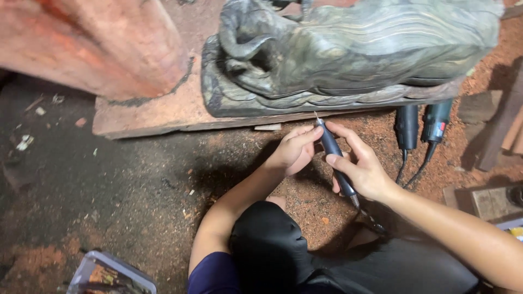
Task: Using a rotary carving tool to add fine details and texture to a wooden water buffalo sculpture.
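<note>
Head view, looking down at your lap and the floor. Your left hand [294, 151] and right hand [364, 170] both hold one slim dark rotary handpiece [333, 155]. It runs diagonally, bit end far and left, cord end near and right. Left fingers [310, 132] are pinched narrow around the far end, just behind the small pointed bit [317, 117]. Right fingers [342, 132] are wrapped closed around the middle and rear of the barrel.

Bit tip sits just beside the near lower edge of the dark grey wood carving [348, 54]; contact cannot be told. Carving has layered wavy grooves and rests on a reddish wooden slab [158, 111], far from you.

Reddish timber block [92, 43] lies far left. Two dark corded power tools [422, 125] lie side by side on the right, handles pointing near, just below the carving's right end. Floor [109, 185] is dark on the left, covered with reddish sawdust [305, 201] near your hands. Clear plastic container [111, 275] sits at the near left edge. Wood offcuts [490, 158] lie at the far right.
</note>
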